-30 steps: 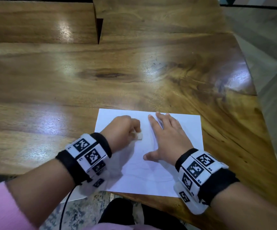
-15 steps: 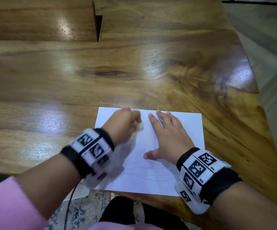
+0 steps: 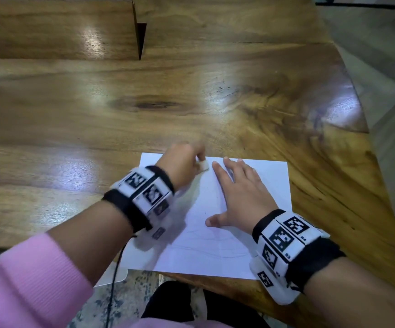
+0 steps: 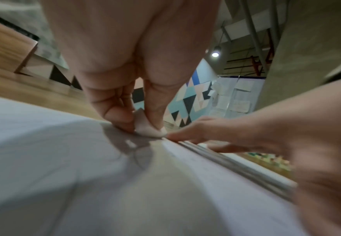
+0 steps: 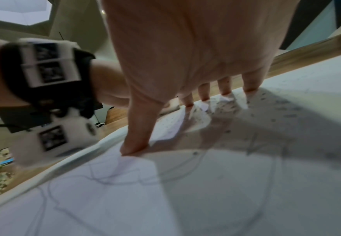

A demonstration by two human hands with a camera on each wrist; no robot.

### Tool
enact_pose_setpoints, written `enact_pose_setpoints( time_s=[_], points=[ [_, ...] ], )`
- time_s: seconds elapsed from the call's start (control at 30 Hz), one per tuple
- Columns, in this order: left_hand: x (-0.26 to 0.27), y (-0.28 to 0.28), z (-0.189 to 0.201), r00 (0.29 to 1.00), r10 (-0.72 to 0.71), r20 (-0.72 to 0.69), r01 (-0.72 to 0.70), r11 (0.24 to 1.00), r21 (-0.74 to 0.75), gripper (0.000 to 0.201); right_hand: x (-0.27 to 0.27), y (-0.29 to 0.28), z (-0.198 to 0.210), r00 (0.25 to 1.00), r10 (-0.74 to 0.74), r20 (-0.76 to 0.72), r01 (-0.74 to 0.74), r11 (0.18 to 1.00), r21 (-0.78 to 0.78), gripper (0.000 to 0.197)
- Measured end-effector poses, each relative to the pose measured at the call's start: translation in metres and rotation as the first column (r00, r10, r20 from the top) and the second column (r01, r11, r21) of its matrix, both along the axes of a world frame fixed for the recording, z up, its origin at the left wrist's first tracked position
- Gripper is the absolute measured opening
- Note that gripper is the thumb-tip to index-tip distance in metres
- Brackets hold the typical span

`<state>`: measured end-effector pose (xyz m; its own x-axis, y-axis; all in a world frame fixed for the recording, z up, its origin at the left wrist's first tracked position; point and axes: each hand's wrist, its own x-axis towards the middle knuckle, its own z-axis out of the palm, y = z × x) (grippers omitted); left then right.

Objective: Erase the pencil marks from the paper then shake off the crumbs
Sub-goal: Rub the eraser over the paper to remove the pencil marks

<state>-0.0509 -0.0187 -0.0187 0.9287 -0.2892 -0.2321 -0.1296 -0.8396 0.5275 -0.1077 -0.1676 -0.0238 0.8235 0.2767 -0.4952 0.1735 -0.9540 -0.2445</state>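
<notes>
A white sheet of paper [image 3: 267, 185] lies at the near edge of the wooden table [image 3: 144, 110], with faint pencil lines [image 5: 109, 177] near its front. My left hand [image 3: 182, 164] pinches a small white eraser [image 3: 203, 166] between thumb and fingers and presses it on the paper near its far edge; the left wrist view shows the eraser [image 4: 145, 127] touching the sheet [image 4: 44, 143]. My right hand [image 3: 236, 195] lies flat on the paper with fingers spread, just right of the eraser. Dark eraser crumbs [image 5: 266, 111] are scattered on the paper [image 5: 246, 199] around the right fingertips [image 5: 203, 95].
The table's right edge [image 3: 381, 185] slants away close to the paper. A notch between two slabs [image 3: 140, 41] sits at the far side. A white board edge [image 3: 111, 278] pokes out under the table's front, above the floor and my dark trousers [image 3: 168, 304].
My left hand has slid the eraser away from me, from the paper's middle up to its far edge. The right hand has stayed flat on the sheet.
</notes>
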Motion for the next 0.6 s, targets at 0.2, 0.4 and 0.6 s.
enact_pose_setpoints(
  time_s=[0.2,0.4,0.6],
  points=[
    [-0.037,0.019,0.002,0.996,-0.084,-0.024,0.084,0.996,-0.002,0.010,0.000,-0.001,0.000,1.000,-0.005,0.007,0.005,1.000,0.010,0.120],
    [-0.020,0.012,0.002,0.995,-0.096,-0.025,0.095,0.994,-0.048,0.010,-0.001,-0.001,-0.002,1.000,-0.015,0.015,0.014,0.999,0.028,0.120],
    [-0.040,0.007,-0.006,0.986,-0.165,-0.001,0.165,0.984,-0.067,0.014,-0.001,-0.002,-0.004,0.999,-0.019,0.026,0.018,1.000,0.025,0.122]
  ],
)
